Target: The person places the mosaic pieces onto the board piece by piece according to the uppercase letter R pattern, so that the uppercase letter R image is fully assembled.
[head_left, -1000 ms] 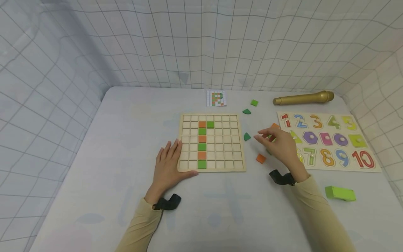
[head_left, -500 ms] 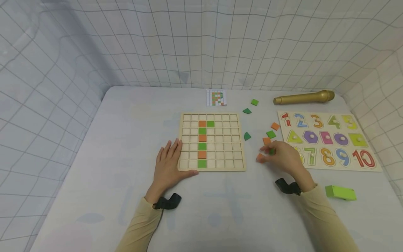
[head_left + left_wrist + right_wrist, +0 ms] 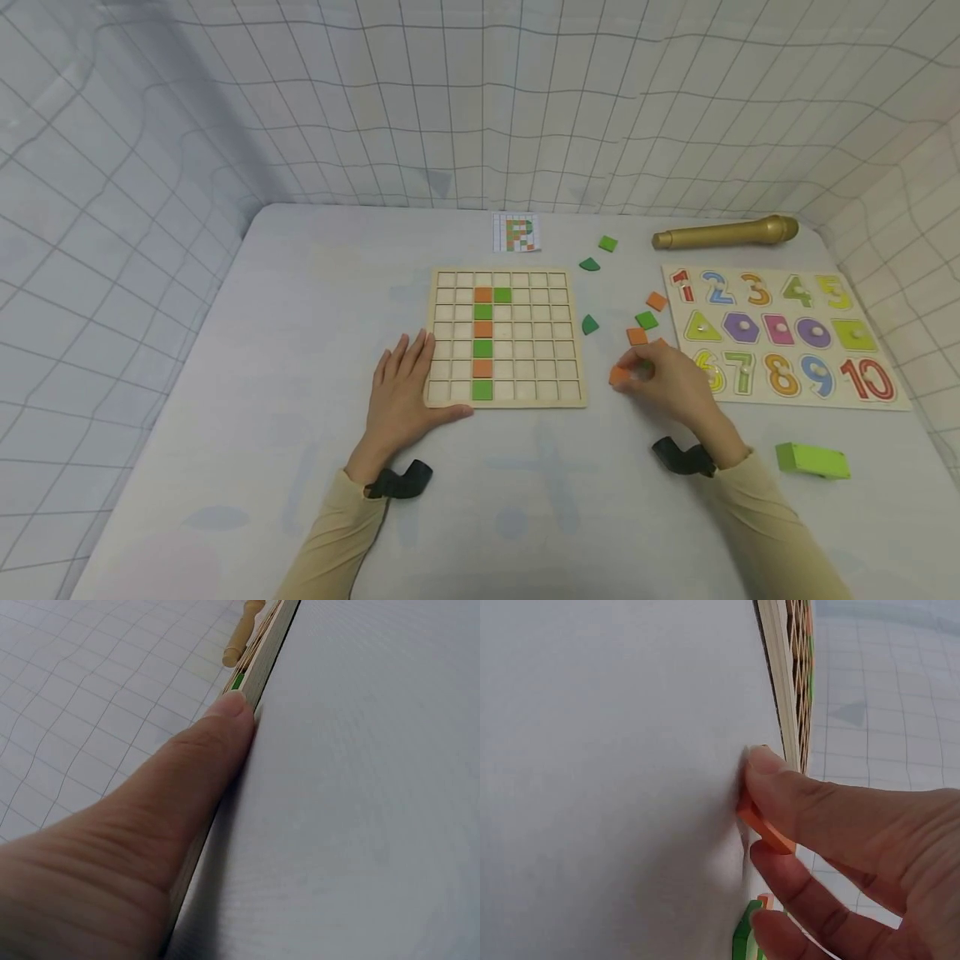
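Observation:
A wooden grid board holds a column of alternating orange and green square tiles, with one more green tile beside the top one. My left hand rests at the board's front left corner, fingers straight and spread; in the left wrist view its thumb lies along the front edge. Right of the board, my right hand pinches an orange square tile between thumb and finger, low over the table. Under and behind that hand lie more loose tiles, including a green one, partly covered by its fingers.
Two dark green quarter-round pieces and a green tile lie right of the board. A small pattern card lies behind it. At right are a number puzzle, a gold microphone and a lime green block.
My right hand has come down and toward me from beside the quarter-round piece, and now pinches the nearest orange tile. The left hand stays in place.

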